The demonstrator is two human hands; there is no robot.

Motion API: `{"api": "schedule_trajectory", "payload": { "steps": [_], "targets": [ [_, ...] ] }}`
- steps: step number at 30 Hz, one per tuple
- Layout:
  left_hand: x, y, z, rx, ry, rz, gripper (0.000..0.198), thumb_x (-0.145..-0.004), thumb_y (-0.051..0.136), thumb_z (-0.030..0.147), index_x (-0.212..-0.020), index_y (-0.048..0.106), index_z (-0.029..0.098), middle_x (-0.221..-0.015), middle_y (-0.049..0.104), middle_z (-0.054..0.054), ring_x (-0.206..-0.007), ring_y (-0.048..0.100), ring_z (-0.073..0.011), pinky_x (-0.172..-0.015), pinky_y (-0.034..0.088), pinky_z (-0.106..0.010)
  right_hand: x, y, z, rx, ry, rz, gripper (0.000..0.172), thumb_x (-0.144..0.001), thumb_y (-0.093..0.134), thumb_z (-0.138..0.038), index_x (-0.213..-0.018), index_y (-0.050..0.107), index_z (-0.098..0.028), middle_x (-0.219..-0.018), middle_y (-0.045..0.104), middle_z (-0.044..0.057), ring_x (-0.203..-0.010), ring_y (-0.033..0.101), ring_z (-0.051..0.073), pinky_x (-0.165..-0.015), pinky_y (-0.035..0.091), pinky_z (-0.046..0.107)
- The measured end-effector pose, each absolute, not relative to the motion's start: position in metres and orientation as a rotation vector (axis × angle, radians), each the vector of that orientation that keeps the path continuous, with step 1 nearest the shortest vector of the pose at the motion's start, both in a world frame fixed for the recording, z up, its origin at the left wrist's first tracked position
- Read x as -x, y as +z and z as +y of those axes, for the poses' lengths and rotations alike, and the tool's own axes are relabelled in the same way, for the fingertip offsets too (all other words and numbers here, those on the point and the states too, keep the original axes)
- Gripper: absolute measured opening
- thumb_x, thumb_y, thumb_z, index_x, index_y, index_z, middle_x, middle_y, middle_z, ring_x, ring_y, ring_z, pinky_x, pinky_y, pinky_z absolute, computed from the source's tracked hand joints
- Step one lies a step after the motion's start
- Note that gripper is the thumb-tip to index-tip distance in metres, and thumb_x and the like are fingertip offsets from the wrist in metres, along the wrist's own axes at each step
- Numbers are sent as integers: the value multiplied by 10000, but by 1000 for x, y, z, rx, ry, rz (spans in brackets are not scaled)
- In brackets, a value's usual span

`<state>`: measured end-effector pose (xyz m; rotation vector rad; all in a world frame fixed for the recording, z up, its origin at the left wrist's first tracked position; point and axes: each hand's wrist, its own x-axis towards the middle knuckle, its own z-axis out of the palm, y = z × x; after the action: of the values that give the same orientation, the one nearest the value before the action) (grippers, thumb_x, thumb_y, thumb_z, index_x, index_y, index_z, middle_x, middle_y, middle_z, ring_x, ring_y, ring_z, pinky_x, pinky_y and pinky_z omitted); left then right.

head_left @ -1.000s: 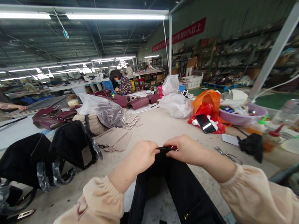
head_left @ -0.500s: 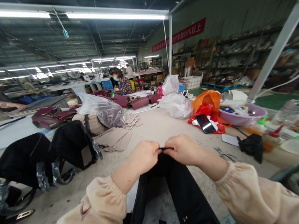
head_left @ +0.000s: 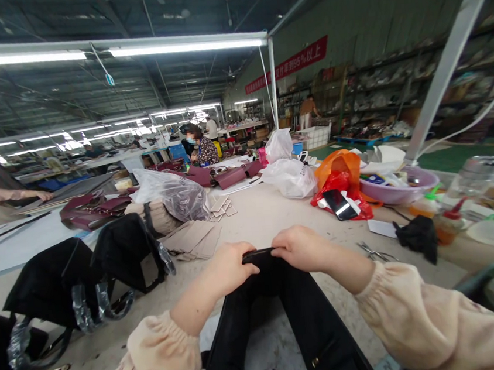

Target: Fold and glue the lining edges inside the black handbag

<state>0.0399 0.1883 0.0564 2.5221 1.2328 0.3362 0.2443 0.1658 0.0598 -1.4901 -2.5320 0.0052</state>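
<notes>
A black bag piece [head_left: 317, 325] lies before me, its two long sides running toward my body, with a small gold zipper pull on the right one. My left hand [head_left: 231, 266] pinches its far top edge between thumb and fingers. A short way to the right, my right hand [head_left: 300, 247] grips the same edge. Between the hands a strip of the black edge shows. The bag's near end runs out of the bottom of the view.
Black bags [head_left: 47, 276] with plastic-wrapped handles stand at left. Beige panels [head_left: 193, 238] lie ahead. At right are a phone [head_left: 340, 204], scissors [head_left: 375, 252], a purple basin [head_left: 406, 192] and glue bottles [head_left: 449, 222]. A person [head_left: 206, 148] sits farther back.
My left hand has slid left along the black edge, so the gap between my hands is wider. The right hand keeps its hold. The camera view has tilted slightly up.
</notes>
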Motion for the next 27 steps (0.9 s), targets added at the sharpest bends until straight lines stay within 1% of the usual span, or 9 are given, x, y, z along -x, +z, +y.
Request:
{"api": "schedule_trajectory", "payload": {
  "steps": [3, 6, 11, 15, 18, 20, 23, 25, 27],
  "targets": [
    [-41, 58, 188, -2592, 307, 1328, 177, -728, 648, 284, -893, 672, 223, -797, 704, -8, -741, 624, -172, -645, 417, -253, -245, 57, 168, 1462, 18, -2519, 221, -848, 538, -279, -683, 663, -200, -691, 668, 27, -651, 574, 151, -581, 348, 242],
    [-48, 61, 188, -2667, 261, 1417, 148, -746, 636, 334, -827, 674, 216, -707, 682, -18, -681, 615, -180, -590, 397, -258, -246, 56, 169, 1440, 52, -2505, 229, -850, 536, -270, -669, 656, -196, -673, 659, 20, -641, 564, 145, -581, 347, 237],
    [-55, 60, 190, -2785, 236, 1444, 210, -815, 556, 383, -773, 669, 211, -700, 681, -47, -669, 613, -190, -574, 388, -268, -247, 57, 170, 1451, 60, -2498, 232, -852, 537, -268, -662, 644, -189, -687, 661, 24, -656, 568, 146, -598, 351, 237],
    [-55, 53, 191, -2821, 265, 1418, 288, -860, 490, 386, -737, 661, 190, -674, 671, -59, -622, 592, -177, -567, 379, -269, -248, 56, 171, 1476, 36, -2507, 233, -858, 529, -277, -674, 644, -190, -710, 667, 32, -678, 579, 156, -609, 351, 247],
    [-54, 53, 193, -2796, 297, 1359, 293, -864, 492, 365, -708, 657, 181, -635, 652, -47, -586, 563, -158, -562, 363, -260, -250, 55, 173, 1488, 11, -2515, 230, -863, 518, -285, -697, 649, -194, -735, 674, 37, -701, 592, 170, -608, 350, 260],
    [-54, 56, 194, -2753, 293, 1319, 278, -851, 516, 339, -667, 648, 177, -587, 620, -26, -558, 529, -140, -552, 345, -249, -250, 55, 174, 1480, 9, -2525, 204, -859, 527, -291, -726, 656, -205, -757, 681, 32, -724, 601, 176, -610, 352, 260],
    [-53, 61, 194, -2652, 267, 1293, 276, -837, 528, 309, -619, 628, 171, -508, 536, 13, -504, 460, -115, -520, 309, -235, -248, 57, 175, 1418, 24, -2545, 129, -806, 611, -346, -853, 665, -238, -822, 690, 15, -774, 610, 179, -620, 360, 251],
    [-53, 63, 193, -2596, 259, 1270, 290, -841, 512, 306, -605, 615, 172, -470, 469, 34, -475, 415, -104, -505, 289, -231, -244, 60, 175, 1391, 2, -2565, 203, -756, 667, -383, -908, 658, -249, -851, 689, 11, -789, 609, 181, -612, 362, 245],
    [-53, 63, 192, -2558, 262, 1237, 311, -852, 485, 308, -595, 597, 172, -456, 423, 46, -467, 396, -99, -502, 279, -229, -237, 63, 174, 1393, -54, -2593, 211, -746, 675, -397, -889, 657, -243, -845, 686, 14, -781, 610, 181, -596, 359, 244]
  ]
}}
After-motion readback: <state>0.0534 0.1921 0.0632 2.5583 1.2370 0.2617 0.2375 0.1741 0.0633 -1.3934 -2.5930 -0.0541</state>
